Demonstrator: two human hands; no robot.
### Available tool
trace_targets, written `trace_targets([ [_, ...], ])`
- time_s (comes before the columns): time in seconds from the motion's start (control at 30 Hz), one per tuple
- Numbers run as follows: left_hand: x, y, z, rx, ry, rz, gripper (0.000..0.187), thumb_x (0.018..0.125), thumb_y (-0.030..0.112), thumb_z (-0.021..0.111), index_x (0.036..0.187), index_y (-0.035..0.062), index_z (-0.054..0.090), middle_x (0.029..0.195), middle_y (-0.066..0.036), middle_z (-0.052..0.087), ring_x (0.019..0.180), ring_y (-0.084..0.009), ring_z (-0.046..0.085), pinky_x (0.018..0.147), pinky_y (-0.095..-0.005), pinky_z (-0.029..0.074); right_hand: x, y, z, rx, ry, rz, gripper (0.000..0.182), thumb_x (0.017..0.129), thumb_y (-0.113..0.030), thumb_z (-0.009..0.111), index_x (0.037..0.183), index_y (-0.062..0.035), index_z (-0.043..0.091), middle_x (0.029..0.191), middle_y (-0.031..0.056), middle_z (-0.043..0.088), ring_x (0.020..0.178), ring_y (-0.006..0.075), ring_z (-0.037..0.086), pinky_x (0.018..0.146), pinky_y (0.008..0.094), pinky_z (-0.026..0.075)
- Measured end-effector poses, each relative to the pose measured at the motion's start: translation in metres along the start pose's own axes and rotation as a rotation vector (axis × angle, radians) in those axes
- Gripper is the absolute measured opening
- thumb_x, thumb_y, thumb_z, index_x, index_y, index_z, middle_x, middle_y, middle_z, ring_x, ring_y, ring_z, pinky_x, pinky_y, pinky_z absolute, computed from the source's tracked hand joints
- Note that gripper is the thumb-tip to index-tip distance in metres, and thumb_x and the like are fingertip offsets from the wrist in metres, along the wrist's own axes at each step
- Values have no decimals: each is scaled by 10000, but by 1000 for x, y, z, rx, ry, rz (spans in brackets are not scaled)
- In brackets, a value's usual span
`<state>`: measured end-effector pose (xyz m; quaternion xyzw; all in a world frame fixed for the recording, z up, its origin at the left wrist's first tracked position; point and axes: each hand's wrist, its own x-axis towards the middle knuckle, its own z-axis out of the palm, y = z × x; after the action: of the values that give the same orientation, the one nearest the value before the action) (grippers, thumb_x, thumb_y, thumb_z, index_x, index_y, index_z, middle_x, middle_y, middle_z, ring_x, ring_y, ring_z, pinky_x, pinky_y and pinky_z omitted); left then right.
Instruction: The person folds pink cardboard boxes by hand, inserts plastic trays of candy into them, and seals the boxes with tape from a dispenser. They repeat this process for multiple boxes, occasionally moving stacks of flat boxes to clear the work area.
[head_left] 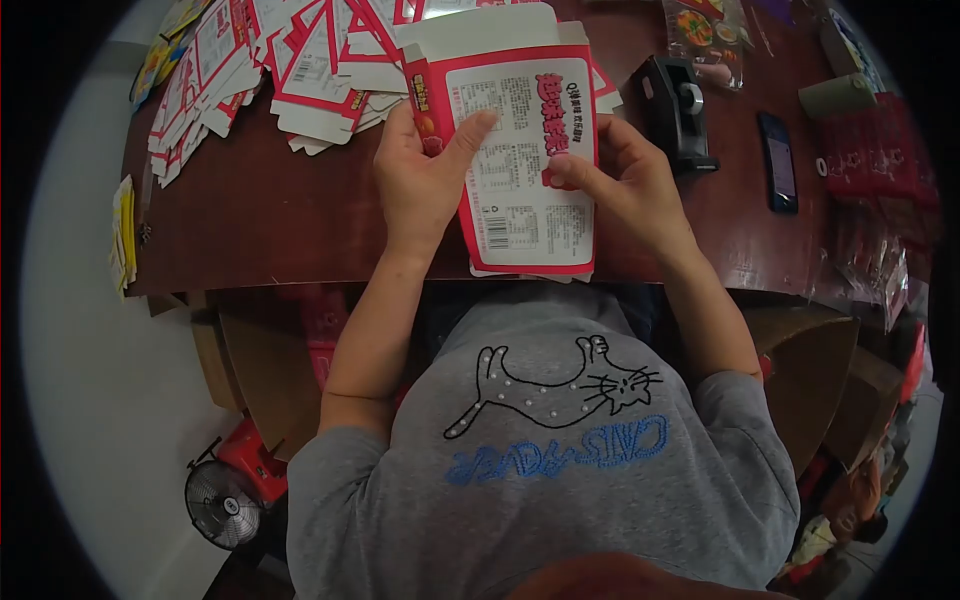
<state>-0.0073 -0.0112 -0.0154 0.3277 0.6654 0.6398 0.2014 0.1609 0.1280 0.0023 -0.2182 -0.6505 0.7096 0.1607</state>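
A red and white printed carton (pixel 530 215) is held up between both hands at the table's near edge, its white top flap standing open. My left hand (pixel 425 180) grips its left side, with the thumb lying across the printed face. On the right side, my right hand (pixel 635 185) pinches the carton with the thumb on the front and the fingers behind it. Beyond the hands lies a heap of flat red and white cartons (pixel 315 75), spread over the far left of the table. Whether the held carton is a single one cannot be told.
A black tape dispenser (pixel 680 115) stands right of the carton, with a phone (pixel 778 160) farther right. Red packages (pixel 880 150) are stacked at the right edge. A yellow packet (pixel 123 235) lies at the left edge. Below the table are cardboard boxes (pixel 270 370) and a fan (pixel 222 505).
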Motion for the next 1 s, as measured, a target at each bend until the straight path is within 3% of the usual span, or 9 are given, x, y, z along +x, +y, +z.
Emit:
trace_targets([
  [0.13,-55,-8,8,-417,-237,-424,468,1015,297,641,1302,-40,489,1268,-151,625,1136,-171,616,947,-315,530,-24,2,-15,-52,98,-48,438,923,-123,748,1272,54,550,1139,133,681,1033,173,682,873,295,580],
  [0.27,-102,-9,14,-471,-375,-480,482,1054,315,564,1367,-36,457,1299,-139,608,1146,-167,602,985,-315,507,-21,9,-13,-32,267,-232,507,928,-180,751,1353,-9,534,1120,138,684,1054,166,671,892,289,571],
  [0.37,-107,-19,9,-465,-373,-463,537,1049,321,570,1406,-47,410,1282,-147,614,1157,-170,606,996,-319,502,-24,5,-22,-158,116,-161,447,946,-184,730,1334,-39,561,1096,98,687,1039,143,664,884,278,561],
  [0.43,-98,-31,-2,-177,-253,37,588,1037,308,590,1454,-28,348,1257,-159,623,1179,-188,609,932,-334,544,-27,4,-24,-145,38,-114,381,971,-192,697,1299,-36,582,1097,62,683,1030,111,645,857,264,546],
  [0.53,-57,-22,-20,-145,-214,126,642,983,288,671,1476,50,336,1185,-188,644,1047,-230,686,804,-352,588,-21,4,-15,-94,-90,28,268,1002,-170,650,1229,-29,626,1066,19,683,992,108,655,859,257,541],
  [0.63,-45,-10,-48,83,-392,81,511,991,196,657,1413,58,403,1198,-137,625,1104,-182,634,882,-348,568,-12,18,-20,-194,-127,58,215,1015,-169,622,1169,-25,663,1136,50,667,1076,135,630,941,276,493],
  [0.83,-28,-31,-52,81,-315,204,348,991,143,653,1286,39,499,1190,-110,630,1056,-152,634,905,-316,544,-6,14,-9,-560,-80,-372,306,990,-75,616,1291,-60,667,1427,117,500,1314,202,506,1061,323,418],
  [0.9,-32,-36,-43,-53,-116,284,155,989,151,656,1064,21,616,1117,-74,651,966,-117,643,813,-265,537,-12,15,2,-427,-27,-459,379,974,-2,609,1345,-75,633,1388,112,546,1274,180,544,1030,317,465],
  [1.0,-39,-11,-42,-301,-152,-41,161,985,170,676,1018,12,669,1113,-33,650,975,-99,617,840,-251,517,-14,14,-1,-208,-72,-288,338,977,-30,630,1315,-21,618,1247,86,649,1188,159,604,1012,297,481],
])
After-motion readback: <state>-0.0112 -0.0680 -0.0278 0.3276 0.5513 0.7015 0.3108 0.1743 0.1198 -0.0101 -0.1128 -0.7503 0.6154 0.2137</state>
